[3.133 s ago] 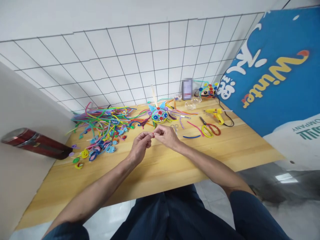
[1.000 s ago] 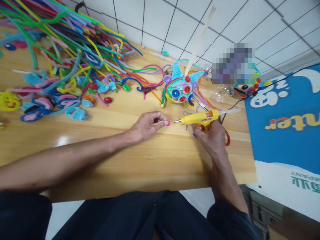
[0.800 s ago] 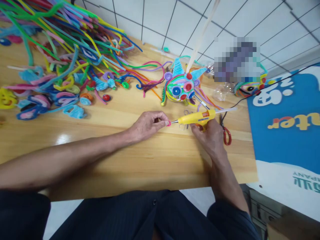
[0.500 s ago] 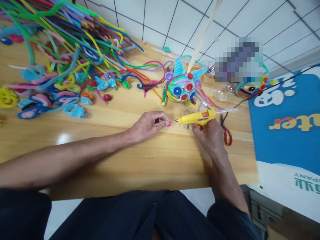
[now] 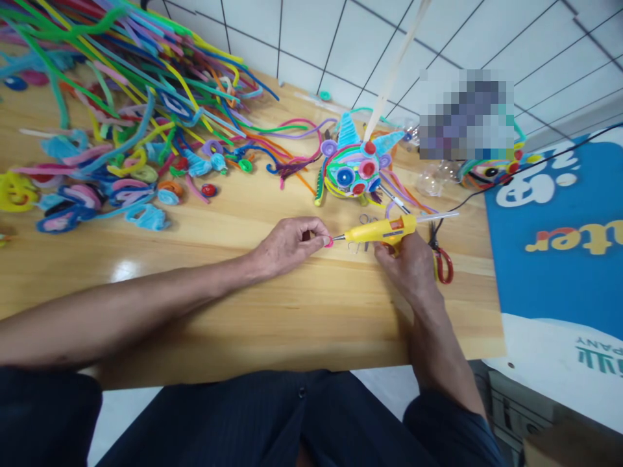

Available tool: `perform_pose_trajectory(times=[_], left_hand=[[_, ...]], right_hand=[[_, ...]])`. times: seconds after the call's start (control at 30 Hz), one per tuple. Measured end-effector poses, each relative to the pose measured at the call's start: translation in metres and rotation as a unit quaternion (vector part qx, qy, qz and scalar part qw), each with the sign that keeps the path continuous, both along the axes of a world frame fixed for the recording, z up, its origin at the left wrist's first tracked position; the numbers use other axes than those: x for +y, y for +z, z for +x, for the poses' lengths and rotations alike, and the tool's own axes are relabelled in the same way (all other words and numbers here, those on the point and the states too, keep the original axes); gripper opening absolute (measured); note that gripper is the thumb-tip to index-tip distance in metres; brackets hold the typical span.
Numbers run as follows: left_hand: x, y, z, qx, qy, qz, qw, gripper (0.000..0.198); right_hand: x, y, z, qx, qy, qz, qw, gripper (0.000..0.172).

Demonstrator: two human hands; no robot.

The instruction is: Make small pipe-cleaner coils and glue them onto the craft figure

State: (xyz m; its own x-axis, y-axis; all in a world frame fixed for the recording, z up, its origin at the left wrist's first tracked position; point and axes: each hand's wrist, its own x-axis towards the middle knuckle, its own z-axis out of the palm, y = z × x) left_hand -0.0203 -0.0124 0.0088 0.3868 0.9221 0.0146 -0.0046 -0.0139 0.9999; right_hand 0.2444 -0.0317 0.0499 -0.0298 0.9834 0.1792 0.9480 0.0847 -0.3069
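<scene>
My left hand [image 5: 288, 244] rests on the wooden table [image 5: 243, 311] and pinches a small pink coiled piece [image 5: 329, 242] between thumb and fingers. My right hand [image 5: 409, 267] grips a yellow glue gun [image 5: 384, 229], whose metal tip touches the pink coil. Just behind them stands a ball-shaped craft figure [image 5: 351, 170] of coloured pipe cleaners with round coil discs, blue ears and a pale stick rising from it.
A big heap of loose pipe cleaners [image 5: 121, 84] and coiled pieces [image 5: 73, 201] fills the table's left and back. Red-handled scissors [image 5: 442, 263] lie right of my right hand. A second craft figure [image 5: 487, 172] and clear plastic shells [image 5: 431, 181] sit near the tiled wall. A blue banner [image 5: 559, 233] hangs at right.
Three seconds ago both hands worked a small piece together in mid-air. Since then my right hand took the glue gun and moved its tip left onto the pink coil.
</scene>
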Motion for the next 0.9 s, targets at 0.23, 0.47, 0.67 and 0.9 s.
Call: perform_pose_trajectory(times=[0.23,0.47,0.67,0.9], left_hand=[[0.0008,0.0014,-0.0013,0.022,-0.002,0.010,1.000,0.016],[0.0020,0.0042,-0.0023,0.043,-0.017,0.005,0.999,0.020],[0.0026,0.0033,-0.0026,0.039,-0.013,-0.003,0.999,0.020],[0.0035,0.0050,-0.0037,0.046,-0.015,-0.002,0.999,0.019]], right_hand=[[0.0006,-0.0003,0.0005,-0.002,-0.008,-0.005,1.000,0.026],[0.0001,0.0008,-0.0004,-0.003,-0.014,-0.013,1.000,0.028],[-0.0001,-0.0013,0.0019,-0.015,-0.012,-0.019,1.000,0.023],[-0.0005,-0.0008,0.0015,0.002,-0.011,0.009,1.000,0.019]])
